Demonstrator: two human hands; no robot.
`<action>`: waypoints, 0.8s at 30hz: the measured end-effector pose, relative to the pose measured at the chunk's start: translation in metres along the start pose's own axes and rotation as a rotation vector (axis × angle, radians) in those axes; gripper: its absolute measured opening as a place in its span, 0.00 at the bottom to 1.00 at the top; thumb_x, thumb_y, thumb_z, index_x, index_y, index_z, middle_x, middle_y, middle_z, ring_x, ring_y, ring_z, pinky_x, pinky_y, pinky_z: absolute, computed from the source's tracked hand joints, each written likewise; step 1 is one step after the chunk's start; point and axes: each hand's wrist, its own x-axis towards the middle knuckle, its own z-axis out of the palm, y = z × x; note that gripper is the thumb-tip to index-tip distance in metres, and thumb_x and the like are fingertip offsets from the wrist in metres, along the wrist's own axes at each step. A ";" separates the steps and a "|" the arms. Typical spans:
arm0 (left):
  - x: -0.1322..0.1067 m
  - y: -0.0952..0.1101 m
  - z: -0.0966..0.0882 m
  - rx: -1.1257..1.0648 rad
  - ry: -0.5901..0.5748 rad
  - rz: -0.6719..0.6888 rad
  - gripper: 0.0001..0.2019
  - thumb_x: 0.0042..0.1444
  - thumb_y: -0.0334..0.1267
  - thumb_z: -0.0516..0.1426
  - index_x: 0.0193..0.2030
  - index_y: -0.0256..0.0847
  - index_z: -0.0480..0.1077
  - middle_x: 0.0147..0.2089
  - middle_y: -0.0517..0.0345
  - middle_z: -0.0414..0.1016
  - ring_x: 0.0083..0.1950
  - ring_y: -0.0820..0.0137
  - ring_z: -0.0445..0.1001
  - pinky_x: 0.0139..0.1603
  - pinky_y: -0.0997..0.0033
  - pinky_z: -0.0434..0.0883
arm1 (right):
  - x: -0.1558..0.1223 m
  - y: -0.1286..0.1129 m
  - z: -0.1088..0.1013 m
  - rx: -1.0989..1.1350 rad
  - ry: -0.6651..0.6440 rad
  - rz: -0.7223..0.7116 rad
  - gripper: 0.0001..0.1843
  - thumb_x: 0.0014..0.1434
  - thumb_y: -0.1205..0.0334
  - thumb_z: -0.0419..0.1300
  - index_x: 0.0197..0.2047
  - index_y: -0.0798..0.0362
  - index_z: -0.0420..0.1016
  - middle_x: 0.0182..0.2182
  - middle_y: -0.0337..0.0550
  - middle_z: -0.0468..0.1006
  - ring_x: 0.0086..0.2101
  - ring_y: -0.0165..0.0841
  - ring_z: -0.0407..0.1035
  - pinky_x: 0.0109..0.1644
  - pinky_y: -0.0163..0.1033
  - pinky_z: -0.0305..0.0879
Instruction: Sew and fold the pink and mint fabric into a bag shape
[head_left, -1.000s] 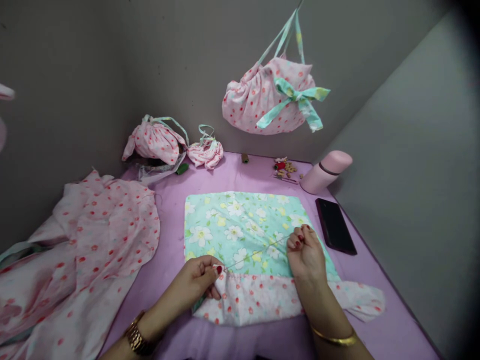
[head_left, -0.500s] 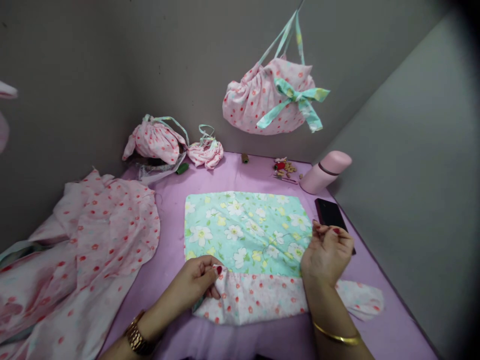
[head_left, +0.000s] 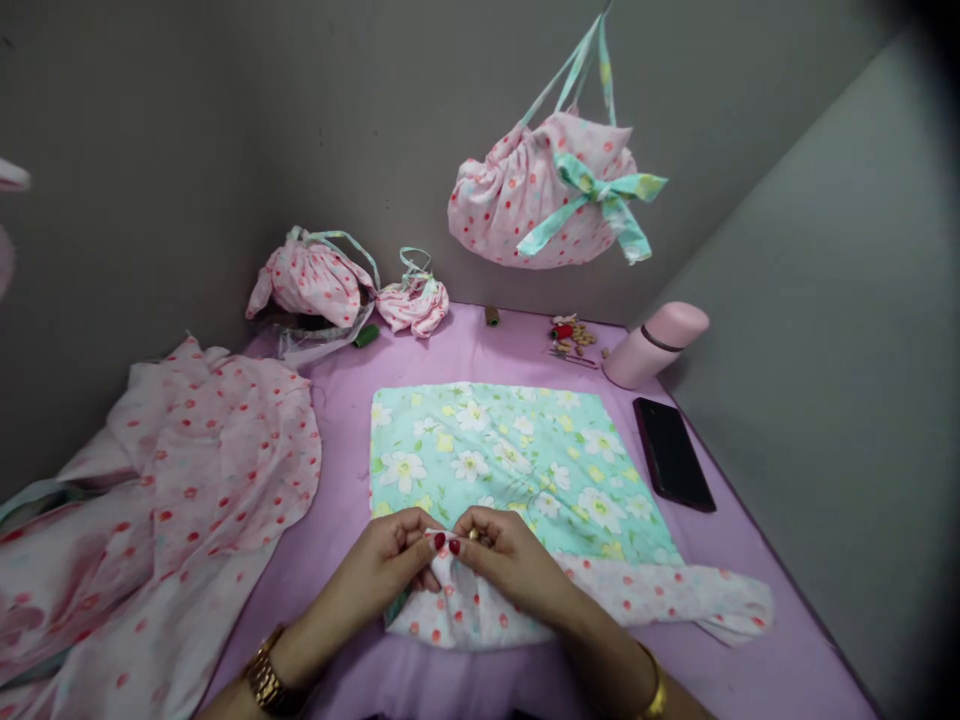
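Pinching the pink dotted band point(head_left: 630, 595) of the mint floral cloth point(head_left: 510, 455) mid-table, the left hand point(head_left: 409, 552) is sitting just beside the right hand point(head_left: 499, 552) (closed on that band too). Dotted fabric point(head_left: 202, 470) is crowding the left, lilac table point(head_left: 346, 430) is showing between, and a phone point(head_left: 673, 455) is lying near the right edge.

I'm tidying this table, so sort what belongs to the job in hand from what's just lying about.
In the job:
left hand, pinching the pink dotted band
right hand, at the same spot
mint floral fabric

Seemingly lying about:
pink bottle
black phone
green spool, brown spool, red spool (perhaps supplies)
loose pink dotted cloth
drawstring bags, one hanging
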 end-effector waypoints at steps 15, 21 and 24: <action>0.001 0.010 -0.002 -0.112 0.177 -0.157 0.20 0.37 0.53 0.64 0.26 0.35 0.69 0.15 0.61 0.74 0.18 0.76 0.69 0.22 0.78 0.63 | -0.002 0.002 0.003 -0.110 0.161 -0.109 0.07 0.62 0.61 0.49 0.34 0.52 0.64 0.20 0.31 0.60 0.21 0.25 0.54 0.25 0.30 0.51; 0.002 0.011 -0.002 -0.104 0.187 -0.156 0.20 0.37 0.53 0.64 0.26 0.36 0.69 0.15 0.62 0.73 0.18 0.75 0.69 0.22 0.78 0.64 | -0.006 0.003 0.003 -0.176 0.201 -0.178 0.09 0.62 0.62 0.48 0.32 0.52 0.65 0.19 0.32 0.64 0.20 0.25 0.58 0.26 0.30 0.54; 0.003 0.011 -0.002 -0.098 0.176 -0.149 0.20 0.37 0.53 0.64 0.26 0.36 0.69 0.15 0.61 0.73 0.18 0.75 0.69 0.22 0.77 0.64 | -0.006 0.002 0.004 -0.264 0.196 -0.192 0.08 0.60 0.64 0.51 0.32 0.53 0.69 0.18 0.32 0.65 0.19 0.25 0.59 0.25 0.30 0.53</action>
